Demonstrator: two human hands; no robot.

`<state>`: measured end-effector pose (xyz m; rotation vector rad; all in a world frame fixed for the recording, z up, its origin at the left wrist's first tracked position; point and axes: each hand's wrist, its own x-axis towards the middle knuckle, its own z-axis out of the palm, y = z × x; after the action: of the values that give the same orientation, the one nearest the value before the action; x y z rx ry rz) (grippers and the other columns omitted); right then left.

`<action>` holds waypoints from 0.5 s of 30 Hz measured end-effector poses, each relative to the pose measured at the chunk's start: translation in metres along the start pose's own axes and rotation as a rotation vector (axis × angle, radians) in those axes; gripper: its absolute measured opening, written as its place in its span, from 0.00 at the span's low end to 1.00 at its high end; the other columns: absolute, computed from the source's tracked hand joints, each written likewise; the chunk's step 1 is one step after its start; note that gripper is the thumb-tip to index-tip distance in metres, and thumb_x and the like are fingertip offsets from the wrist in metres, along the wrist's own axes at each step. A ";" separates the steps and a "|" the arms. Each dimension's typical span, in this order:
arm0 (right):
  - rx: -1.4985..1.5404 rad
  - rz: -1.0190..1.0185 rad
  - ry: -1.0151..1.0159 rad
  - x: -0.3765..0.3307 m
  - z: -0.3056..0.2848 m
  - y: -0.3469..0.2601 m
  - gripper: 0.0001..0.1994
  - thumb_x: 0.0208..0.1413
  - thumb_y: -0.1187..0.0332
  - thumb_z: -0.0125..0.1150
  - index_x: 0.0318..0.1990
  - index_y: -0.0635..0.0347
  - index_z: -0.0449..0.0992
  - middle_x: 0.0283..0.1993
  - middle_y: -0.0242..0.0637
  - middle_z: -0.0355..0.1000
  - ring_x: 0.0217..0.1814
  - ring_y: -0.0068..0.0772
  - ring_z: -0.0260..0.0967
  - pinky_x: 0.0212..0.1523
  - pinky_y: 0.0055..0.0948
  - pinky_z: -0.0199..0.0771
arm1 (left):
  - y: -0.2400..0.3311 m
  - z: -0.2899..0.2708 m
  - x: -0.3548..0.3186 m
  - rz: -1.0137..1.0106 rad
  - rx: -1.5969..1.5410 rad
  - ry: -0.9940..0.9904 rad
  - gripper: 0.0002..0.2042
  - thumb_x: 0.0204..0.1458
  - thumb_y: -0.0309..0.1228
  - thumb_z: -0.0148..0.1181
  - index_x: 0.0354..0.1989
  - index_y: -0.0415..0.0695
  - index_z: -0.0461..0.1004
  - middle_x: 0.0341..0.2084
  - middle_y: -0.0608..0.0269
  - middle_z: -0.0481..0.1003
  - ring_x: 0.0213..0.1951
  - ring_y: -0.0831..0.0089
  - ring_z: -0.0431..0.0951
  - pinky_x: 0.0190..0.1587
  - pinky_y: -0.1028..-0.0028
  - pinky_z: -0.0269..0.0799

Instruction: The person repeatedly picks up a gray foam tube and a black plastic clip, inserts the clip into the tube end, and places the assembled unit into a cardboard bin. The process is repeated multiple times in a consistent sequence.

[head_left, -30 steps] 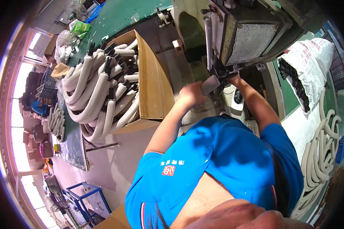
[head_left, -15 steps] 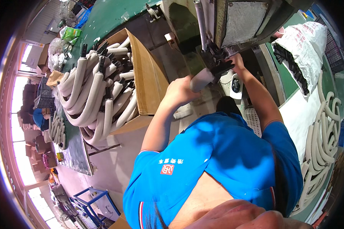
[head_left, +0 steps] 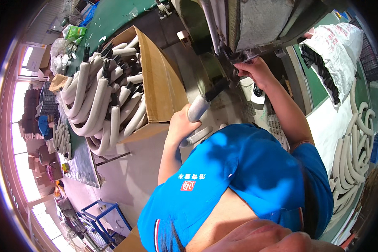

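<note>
With the left hand clenched around a white foam-sleeved tube by the cardboard box, the right hand pinches its black end under the machine, where fingers could get caught.

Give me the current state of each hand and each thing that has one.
left hand: closed around the grey tube.
right hand: up at the machine's underside, fingers curled.
grey tube: held tilted, black end toward the machine.
cardboard box: open, piled with curved tubes.
white sack: open, black parts inside.
</note>
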<state>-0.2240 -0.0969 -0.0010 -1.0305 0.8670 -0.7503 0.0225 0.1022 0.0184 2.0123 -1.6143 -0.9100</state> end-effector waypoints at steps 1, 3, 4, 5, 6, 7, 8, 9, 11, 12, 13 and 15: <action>0.052 0.042 0.020 -0.001 -0.001 0.005 0.10 0.49 0.68 0.65 0.36 0.61 0.73 0.27 0.30 0.71 0.27 0.21 0.69 0.31 0.24 0.73 | 0.005 0.000 0.000 0.003 -0.019 -0.004 0.19 0.32 0.31 0.62 0.37 0.39 0.70 0.27 0.48 0.75 0.32 0.54 0.76 0.39 0.66 0.71; 0.157 0.114 0.053 -0.001 0.000 0.010 0.10 0.52 0.66 0.62 0.38 0.60 0.72 0.28 0.29 0.68 0.27 0.20 0.67 0.30 0.23 0.71 | 0.017 0.002 -0.002 0.018 -0.027 -0.028 0.18 0.33 0.31 0.62 0.36 0.40 0.70 0.26 0.50 0.74 0.31 0.54 0.76 0.38 0.67 0.71; 0.207 0.071 0.119 -0.005 -0.001 0.008 0.12 0.57 0.59 0.54 0.41 0.59 0.70 0.30 0.27 0.65 0.29 0.18 0.63 0.30 0.22 0.67 | 0.021 0.002 -0.002 0.038 -0.030 -0.047 0.18 0.33 0.31 0.62 0.35 0.40 0.70 0.26 0.50 0.74 0.31 0.54 0.76 0.38 0.67 0.71; 0.130 0.024 0.136 -0.011 -0.006 0.005 0.14 0.58 0.57 0.52 0.41 0.58 0.70 0.30 0.27 0.65 0.30 0.18 0.63 0.31 0.22 0.66 | 0.025 0.003 -0.002 0.059 -0.031 -0.068 0.17 0.33 0.31 0.63 0.35 0.41 0.70 0.25 0.50 0.74 0.31 0.54 0.76 0.38 0.66 0.71; 0.049 -0.022 0.150 -0.018 -0.012 0.002 0.16 0.59 0.55 0.49 0.42 0.58 0.70 0.31 0.27 0.65 0.30 0.18 0.63 0.31 0.21 0.65 | 0.026 0.004 -0.003 0.096 -0.037 -0.097 0.17 0.32 0.31 0.64 0.34 0.42 0.70 0.25 0.51 0.74 0.31 0.54 0.76 0.38 0.66 0.71; -0.032 -0.059 0.166 -0.031 -0.011 -0.005 0.17 0.60 0.53 0.47 0.42 0.58 0.70 0.32 0.27 0.65 0.31 0.18 0.62 0.31 0.21 0.65 | 0.032 0.006 -0.005 0.140 0.001 -0.122 0.18 0.32 0.32 0.63 0.35 0.43 0.70 0.25 0.50 0.74 0.33 0.52 0.76 0.38 0.63 0.71; -0.067 -0.150 0.074 -0.053 -0.002 -0.007 0.21 0.62 0.50 0.42 0.44 0.59 0.71 0.31 0.28 0.64 0.31 0.19 0.62 0.34 0.21 0.65 | 0.043 0.006 -0.006 0.186 0.040 -0.148 0.18 0.32 0.33 0.63 0.36 0.44 0.70 0.26 0.49 0.75 0.34 0.49 0.75 0.38 0.61 0.71; -0.112 -0.207 -0.058 -0.077 0.011 -0.012 0.24 0.64 0.49 0.38 0.40 0.61 0.73 0.31 0.31 0.67 0.32 0.22 0.64 0.36 0.20 0.65 | 0.051 0.012 -0.010 0.223 0.078 -0.185 0.19 0.32 0.34 0.63 0.36 0.45 0.69 0.26 0.49 0.75 0.35 0.47 0.75 0.38 0.59 0.71; -0.230 -0.188 -0.341 -0.121 0.020 -0.031 0.26 0.65 0.50 0.37 0.33 0.63 0.75 0.32 0.36 0.71 0.36 0.25 0.68 0.41 0.23 0.68 | 0.061 0.027 -0.024 0.306 0.112 -0.202 0.18 0.34 0.36 0.63 0.36 0.46 0.70 0.27 0.49 0.75 0.34 0.48 0.75 0.37 0.59 0.71; -0.219 -0.197 -0.329 -0.135 0.018 -0.029 0.25 0.65 0.51 0.38 0.31 0.64 0.75 0.32 0.37 0.72 0.37 0.25 0.70 0.42 0.25 0.69 | 0.067 0.031 -0.029 0.322 0.111 -0.209 0.18 0.34 0.37 0.63 0.36 0.46 0.70 0.27 0.49 0.75 0.34 0.48 0.75 0.37 0.59 0.71; -0.205 -0.203 -0.312 -0.148 0.016 -0.025 0.25 0.65 0.53 0.38 0.30 0.64 0.75 0.32 0.38 0.73 0.38 0.26 0.71 0.44 0.26 0.69 | 0.075 0.034 -0.035 0.338 0.111 -0.223 0.18 0.35 0.38 0.63 0.36 0.46 0.71 0.27 0.49 0.75 0.34 0.48 0.75 0.37 0.59 0.71; -0.178 -0.199 -0.335 -0.167 0.010 -0.018 0.24 0.65 0.55 0.39 0.29 0.64 0.76 0.32 0.39 0.74 0.40 0.27 0.72 0.46 0.27 0.70 | 0.089 0.039 -0.037 0.292 0.071 -0.401 0.18 0.39 0.41 0.62 0.36 0.45 0.72 0.28 0.48 0.75 0.34 0.50 0.76 0.35 0.60 0.71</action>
<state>-0.2950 0.0435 0.0600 -1.3712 0.5533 -0.6487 -0.0718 0.1189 0.0595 1.6430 -2.1121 -1.2082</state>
